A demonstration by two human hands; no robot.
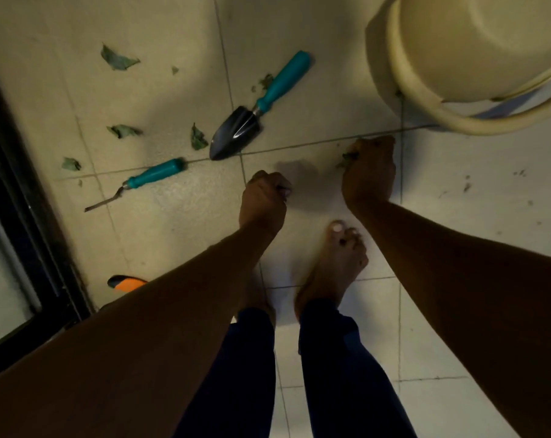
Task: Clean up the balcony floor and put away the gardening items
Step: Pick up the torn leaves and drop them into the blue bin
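Observation:
My right hand [369,172] hangs low over the tiled floor and grips green leaf scraps [348,159] that stick out at its left side. My left hand [263,197] is curled into a fist nearby; whether it holds anything is hidden. A trowel [255,112] with a teal handle and dark blade lies on the floor ahead of my left hand. A narrow teal-handled weeder [141,184] lies further left. Several torn leaves are scattered around them, such as a large leaf [117,60] and a leaf [198,139] beside the trowel blade.
A cream plastic bucket [394,74] stands at the upper right, close to my right hand. A dark door frame [24,222] runs along the left. An orange and black tool [125,283] peeks out under my left forearm. My bare feet [334,263] stand on the tiles.

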